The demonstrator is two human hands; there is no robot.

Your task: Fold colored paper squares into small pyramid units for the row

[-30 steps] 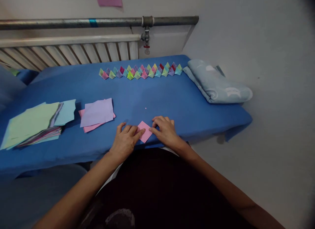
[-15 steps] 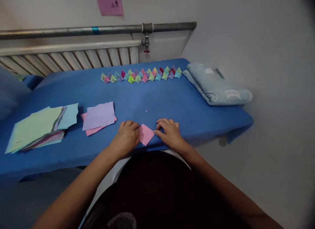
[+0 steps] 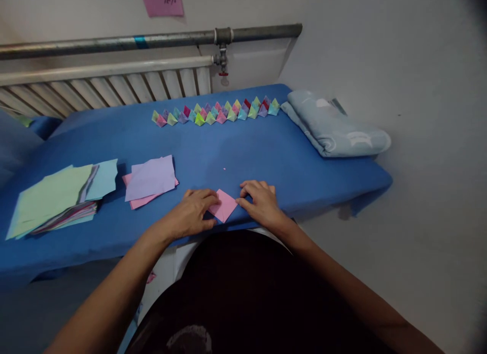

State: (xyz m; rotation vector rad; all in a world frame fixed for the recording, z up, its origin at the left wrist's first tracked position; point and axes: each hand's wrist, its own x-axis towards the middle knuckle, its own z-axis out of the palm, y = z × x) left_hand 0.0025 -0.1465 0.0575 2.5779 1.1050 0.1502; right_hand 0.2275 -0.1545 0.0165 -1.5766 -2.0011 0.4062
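A pink folded paper [image 3: 223, 206] lies flat near the front edge of the blue-covered surface, one corner pointing toward me and a crease down its middle. My left hand [image 3: 192, 212] rests at its left side, the fingertips over the upper left edge and the thumb spread apart near the lower edge. At the right corner, the thumb and curled index finger of my right hand [image 3: 261, 202] pinch the paper.
To the left are a small pile topped by a lilac sheet [image 3: 150, 177] and a larger stack of coloured paper [image 3: 51, 197]. Folded paper pieces [image 3: 220, 115] stand in rows at the back. A folded grey-green blanket [image 3: 338, 128] lies right; a radiator [image 3: 114, 90] stands behind.
My left hand has shifted slightly left, its thumb now spread away from the fingers and more of the pink paper showing. My right hand stays at the right corner. The view has tilted slightly.
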